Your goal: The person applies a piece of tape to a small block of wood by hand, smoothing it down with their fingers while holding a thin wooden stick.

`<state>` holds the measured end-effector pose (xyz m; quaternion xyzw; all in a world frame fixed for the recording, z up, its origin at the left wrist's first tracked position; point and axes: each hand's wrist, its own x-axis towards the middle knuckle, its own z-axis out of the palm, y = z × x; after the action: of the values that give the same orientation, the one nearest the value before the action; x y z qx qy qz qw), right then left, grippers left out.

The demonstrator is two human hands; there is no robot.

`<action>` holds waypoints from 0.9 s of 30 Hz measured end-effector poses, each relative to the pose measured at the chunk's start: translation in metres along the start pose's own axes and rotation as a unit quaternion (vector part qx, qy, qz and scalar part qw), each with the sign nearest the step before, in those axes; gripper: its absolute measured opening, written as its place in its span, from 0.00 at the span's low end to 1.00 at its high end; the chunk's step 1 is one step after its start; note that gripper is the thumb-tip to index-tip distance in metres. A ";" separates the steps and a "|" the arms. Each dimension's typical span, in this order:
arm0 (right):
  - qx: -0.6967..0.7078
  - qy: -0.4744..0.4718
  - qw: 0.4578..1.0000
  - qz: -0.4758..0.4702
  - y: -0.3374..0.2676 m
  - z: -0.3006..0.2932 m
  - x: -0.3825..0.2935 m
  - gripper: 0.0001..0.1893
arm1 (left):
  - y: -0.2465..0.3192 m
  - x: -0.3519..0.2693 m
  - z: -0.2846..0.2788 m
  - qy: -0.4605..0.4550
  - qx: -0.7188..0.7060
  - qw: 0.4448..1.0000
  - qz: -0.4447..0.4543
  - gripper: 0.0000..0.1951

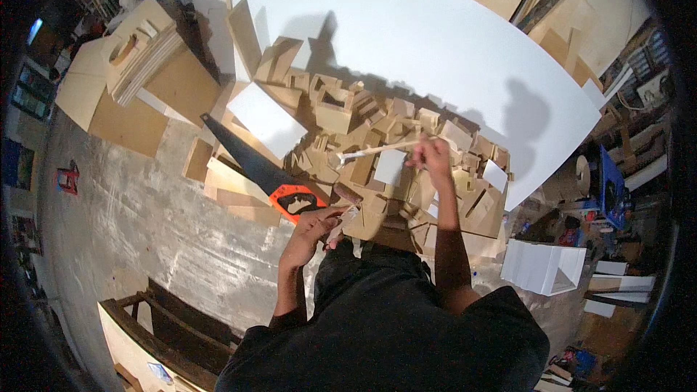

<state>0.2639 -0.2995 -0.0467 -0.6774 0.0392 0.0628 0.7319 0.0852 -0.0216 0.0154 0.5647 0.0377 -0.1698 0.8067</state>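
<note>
My right hand (433,160) grips a thin wooden stick (389,147), held level above a heap of small wood pieces; a white substance coats the stick's far end. In my left hand (313,233) is a small pale piece (344,220), too blurred to name exactly. Just beyond it is a brownish, rounded object (347,195); whether the two are joined, I cannot tell. A handsaw (245,158) with a dark blade and orange handle lies left of the heap, its handle close to my left hand. A small open wooden box (333,111) stands among the wood offcuts (375,114).
A large white panel (414,27) rises behind the heap. Stacked boards (141,60) stand at the left on the concrete floor (218,261). A white box-like unit (536,267) sits at the right. Near my left elbow is a dark wooden frame (179,332).
</note>
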 end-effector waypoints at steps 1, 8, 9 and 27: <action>-0.034 -0.023 0.999 -0.006 0.017 0.010 0.007 0.20 | 0.000 -0.006 -0.002 -0.024 0.017 1.000 -0.001 0.20; -0.378 -0.076 0.905 -0.180 0.077 0.046 0.041 0.17 | -0.013 -0.030 0.002 -0.013 0.008 0.999 -0.032 0.20; -0.376 -0.078 0.906 -0.180 0.076 0.052 0.044 0.17 | -0.013 -0.032 0.004 -0.003 -0.013 0.999 -0.038 0.20; -0.364 -0.048 0.922 -0.126 0.119 -0.020 0.020 0.17 | -0.010 -0.015 0.053 0.067 -0.031 0.996 -0.046 0.23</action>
<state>0.2666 -0.3096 -0.1682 -0.8925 -0.1073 0.0125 0.4378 0.0612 -0.0703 0.0292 0.5475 0.1228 -0.1679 0.8106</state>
